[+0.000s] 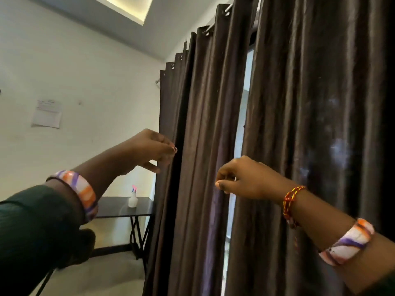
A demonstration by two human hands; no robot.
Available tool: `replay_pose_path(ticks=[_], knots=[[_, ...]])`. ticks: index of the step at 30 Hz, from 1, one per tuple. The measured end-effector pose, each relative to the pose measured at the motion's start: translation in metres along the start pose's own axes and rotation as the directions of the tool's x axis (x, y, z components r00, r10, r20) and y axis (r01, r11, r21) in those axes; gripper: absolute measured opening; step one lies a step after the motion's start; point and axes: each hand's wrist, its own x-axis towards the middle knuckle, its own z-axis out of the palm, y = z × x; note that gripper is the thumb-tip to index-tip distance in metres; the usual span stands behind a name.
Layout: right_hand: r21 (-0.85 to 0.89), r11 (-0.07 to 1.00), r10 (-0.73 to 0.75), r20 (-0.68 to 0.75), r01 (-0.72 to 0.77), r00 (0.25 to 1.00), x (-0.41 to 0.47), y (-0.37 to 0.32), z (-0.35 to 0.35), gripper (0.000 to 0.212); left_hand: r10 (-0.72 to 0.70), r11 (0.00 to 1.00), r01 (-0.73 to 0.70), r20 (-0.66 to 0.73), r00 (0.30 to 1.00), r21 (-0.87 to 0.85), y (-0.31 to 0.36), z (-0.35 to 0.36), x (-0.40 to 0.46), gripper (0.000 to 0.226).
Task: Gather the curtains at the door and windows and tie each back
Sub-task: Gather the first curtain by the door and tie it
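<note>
Two dark brown eyelet curtains hang from a rod (pixel 228 7). The left curtain (pixel 201 124) falls in deep folds, and the right curtain (pixel 310 103) fills the right side. A narrow bright gap (pixel 242 99) between them shows the window. My left hand (pixel 149 149) is at the left curtain's outer edge, its curled fingers and thumb closing on that edge. At the same curtain's inner edge beside the gap, my right hand (pixel 248 179) pinches the cloth with fingers curled. Both arms are stretched out at about chest height.
A black table (pixel 119 208) stands against the white wall to the left of the curtains, with a white spray bottle (pixel 133 199) on it. A sheet of paper (pixel 47 113) is stuck to the wall. Grey floor lies below the table.
</note>
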Motion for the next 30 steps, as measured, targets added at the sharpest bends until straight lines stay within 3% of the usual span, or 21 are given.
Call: replay_pose_path(ticks=[8,21,30], knots=[[0.035,0.999,-0.021,-0.163,0.027,0.986,0.21,0.031,0.048,0.013,0.085,0.996,-0.085,-0.044,0.995,-0.013,-0.072,-0.046,0.175,0.025],[0.028,0.999,-0.03,-0.16,0.035,0.987,0.495,0.023,0.177,0.019,0.214,0.972,-0.226,-0.161,0.964,-0.063,-0.264,-0.132,0.39,0.015],[-0.036,0.993,0.096,-0.257,-0.109,0.962,0.695,0.04,0.225,0.021,0.298,0.931,-0.321,-0.146,0.943,-0.177,-0.374,-0.182,0.587,0.008]])
